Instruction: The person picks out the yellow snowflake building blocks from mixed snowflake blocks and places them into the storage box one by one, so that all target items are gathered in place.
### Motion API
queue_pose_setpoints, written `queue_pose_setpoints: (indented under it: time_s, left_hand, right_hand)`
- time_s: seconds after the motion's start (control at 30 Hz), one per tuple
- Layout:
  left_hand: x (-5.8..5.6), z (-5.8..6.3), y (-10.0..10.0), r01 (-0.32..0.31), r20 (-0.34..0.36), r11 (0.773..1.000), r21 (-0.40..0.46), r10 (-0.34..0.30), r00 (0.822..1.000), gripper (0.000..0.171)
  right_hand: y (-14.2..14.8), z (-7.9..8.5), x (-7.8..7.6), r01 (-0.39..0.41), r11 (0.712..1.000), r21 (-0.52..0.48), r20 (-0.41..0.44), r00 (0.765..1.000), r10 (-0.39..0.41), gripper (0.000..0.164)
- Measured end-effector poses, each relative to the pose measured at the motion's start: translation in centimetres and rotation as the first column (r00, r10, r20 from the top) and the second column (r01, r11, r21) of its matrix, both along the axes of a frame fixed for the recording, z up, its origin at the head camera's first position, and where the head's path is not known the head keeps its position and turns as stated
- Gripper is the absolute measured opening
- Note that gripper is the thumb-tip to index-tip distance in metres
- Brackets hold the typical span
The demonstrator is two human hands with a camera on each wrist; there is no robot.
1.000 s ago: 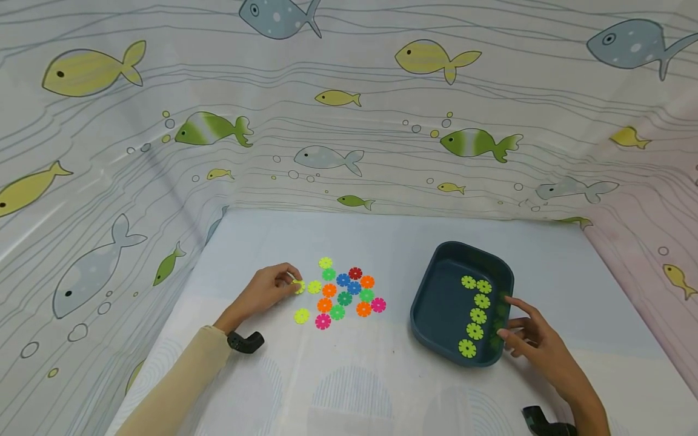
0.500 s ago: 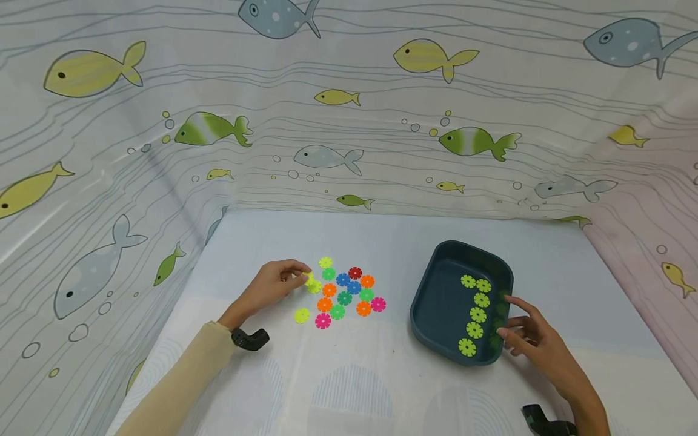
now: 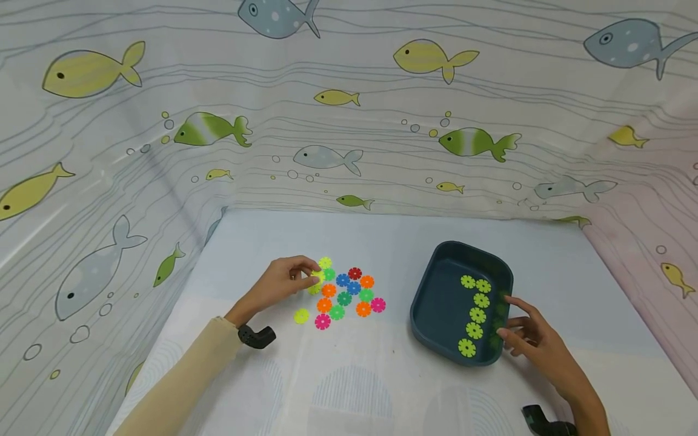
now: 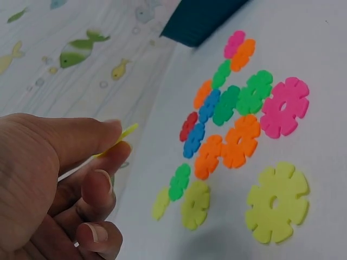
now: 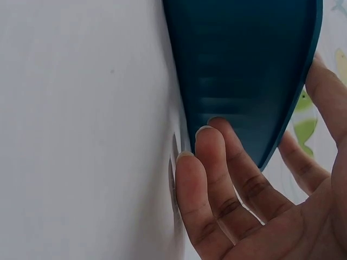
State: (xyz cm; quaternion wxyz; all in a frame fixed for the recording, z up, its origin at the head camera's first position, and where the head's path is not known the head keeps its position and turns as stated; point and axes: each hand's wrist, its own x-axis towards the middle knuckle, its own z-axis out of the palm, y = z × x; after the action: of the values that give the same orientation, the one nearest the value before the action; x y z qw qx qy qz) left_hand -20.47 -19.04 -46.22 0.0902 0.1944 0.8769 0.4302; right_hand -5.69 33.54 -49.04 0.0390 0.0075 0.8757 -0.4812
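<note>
My left hand (image 3: 278,281) pinches a yellow flower-shaped plastic disc (image 4: 130,130) between thumb and index finger, its thin edge showing in the left wrist view. Below and beside that hand lie loose flower-shaped discs: yellow (image 4: 277,203), orange (image 3: 329,290), pink (image 3: 323,321), green (image 3: 344,298), blue (image 3: 354,287) and one red (image 3: 355,273). On the right, my right hand (image 3: 540,345) holds the right side of a dark blue tray (image 3: 436,309). Its thumb and index finger are at the rim, the other fingers along the outer wall (image 5: 238,70). Several yellow-green discs (image 3: 477,315) line the tray floor.
A white patterned cloth (image 3: 349,387) covers the table. Fish-printed sheeting (image 3: 382,133) rises at the back and both sides. A stretch of tabletop separates the loose discs from the tray. Black wrist devices (image 3: 256,336) are worn on both arms.
My left hand has moved right with the pinched yellow disc, from the left edge of the loose discs to over their upper left. The right hand and tray stay in place.
</note>
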Motion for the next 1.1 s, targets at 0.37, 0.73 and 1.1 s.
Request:
queue_pose_setpoints:
  time_s: [0.37,0.73,1.1]
  left_hand:
    - [-0.1,1.0,1.6,0.067,-0.036,0.998,0.022,-0.066,0.997,0.020]
    - [-0.6,1.4,3.3,0.122,-0.061,0.992,0.024,-0.120,0.991,0.020]
    - [-0.8,1.9,5.4,0.172,-0.092,0.985,0.022,-0.169,0.981,0.018]
  right_hand:
    - [0.1,-0.2,0.0,-0.004,1.000,-0.003,-0.009,1.000,0.004,0.073]
    - [0.1,-0.4,0.0,-0.001,1.000,0.004,-0.008,1.000,0.001,0.073]
    - [0.2,-0.4,0.0,0.002,1.000,0.003,0.002,1.000,-0.002,0.073]
